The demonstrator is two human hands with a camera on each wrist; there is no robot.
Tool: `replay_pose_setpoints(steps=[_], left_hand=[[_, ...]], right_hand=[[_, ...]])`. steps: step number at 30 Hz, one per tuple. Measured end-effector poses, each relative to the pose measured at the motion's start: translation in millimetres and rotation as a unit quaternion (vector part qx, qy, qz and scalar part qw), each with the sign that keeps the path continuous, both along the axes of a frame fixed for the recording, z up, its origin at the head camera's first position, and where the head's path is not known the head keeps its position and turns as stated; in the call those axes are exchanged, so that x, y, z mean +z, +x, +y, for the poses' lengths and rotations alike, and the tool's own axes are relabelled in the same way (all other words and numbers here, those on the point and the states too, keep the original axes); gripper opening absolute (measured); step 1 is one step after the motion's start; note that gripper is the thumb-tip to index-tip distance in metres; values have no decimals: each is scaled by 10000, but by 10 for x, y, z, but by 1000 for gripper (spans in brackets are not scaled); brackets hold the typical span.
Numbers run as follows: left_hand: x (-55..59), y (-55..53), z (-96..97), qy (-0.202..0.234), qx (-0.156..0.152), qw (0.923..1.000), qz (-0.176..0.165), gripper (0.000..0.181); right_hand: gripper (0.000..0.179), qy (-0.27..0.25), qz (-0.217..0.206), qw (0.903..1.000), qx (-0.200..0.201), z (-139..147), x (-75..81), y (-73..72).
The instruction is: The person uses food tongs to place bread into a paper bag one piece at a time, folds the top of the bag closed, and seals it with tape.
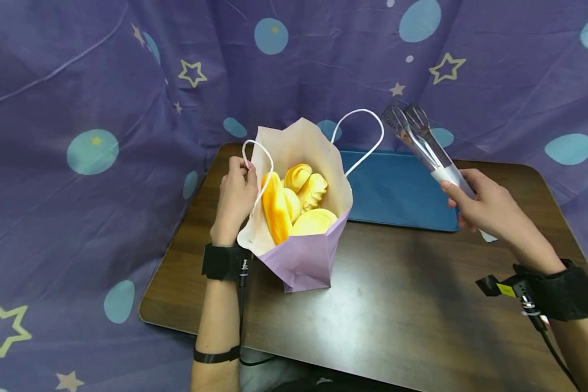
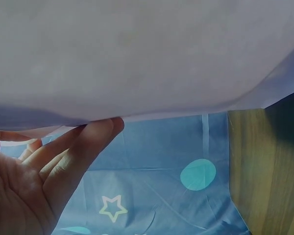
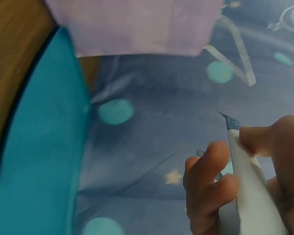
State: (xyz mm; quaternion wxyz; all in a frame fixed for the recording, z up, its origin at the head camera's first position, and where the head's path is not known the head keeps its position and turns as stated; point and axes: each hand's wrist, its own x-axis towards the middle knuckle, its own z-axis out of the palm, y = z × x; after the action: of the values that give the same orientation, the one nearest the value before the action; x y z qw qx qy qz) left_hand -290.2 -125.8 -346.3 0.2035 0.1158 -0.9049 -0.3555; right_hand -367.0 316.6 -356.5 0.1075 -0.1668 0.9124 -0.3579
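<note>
A lilac paper bag (image 1: 307,260) with white cord handles stands upright on the table, its mouth wide. Inside lie several bread pieces: a long roll (image 1: 276,211), a flat round one (image 1: 315,222), a twisted one (image 1: 313,190) and others partly covered. My left hand (image 1: 236,195) pinches the bag's left rim beside the cord handle; in the left wrist view its fingers (image 2: 90,144) meet the paper edge. At the right, my right hand (image 1: 487,204) grips metal tongs (image 1: 427,142) by their white handles, tips raised and apart with nothing between them.
A blue tray (image 1: 397,193) lies on the brown wooden table (image 1: 397,283) behind and right of the bag. A purple curtain (image 1: 323,65) with stars and spots hangs along the back and left. Cables run from both wrist bands.
</note>
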Motion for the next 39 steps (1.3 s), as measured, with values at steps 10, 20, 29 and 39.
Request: replay_pose_setpoints(steps=[10,20,29,39], left_hand=[[54,69,-85,-320,-66,9993,-201,19],[180,158,-228,-499,-111,9983,-275,19],[218,148,-423,-657,-269,9962,-503,20],[231,235,-554,-731,-848,9908,-760,27]], right_hand=[[82,592,-502,9967,247,-38,-570,-430],[86,1444,-188,9893,65,-192,-986,-566],[83,1612,-74,9869,-12,-298,-1222,-577],[71,1842,-79,9826,-242,-391,-1465,-492]])
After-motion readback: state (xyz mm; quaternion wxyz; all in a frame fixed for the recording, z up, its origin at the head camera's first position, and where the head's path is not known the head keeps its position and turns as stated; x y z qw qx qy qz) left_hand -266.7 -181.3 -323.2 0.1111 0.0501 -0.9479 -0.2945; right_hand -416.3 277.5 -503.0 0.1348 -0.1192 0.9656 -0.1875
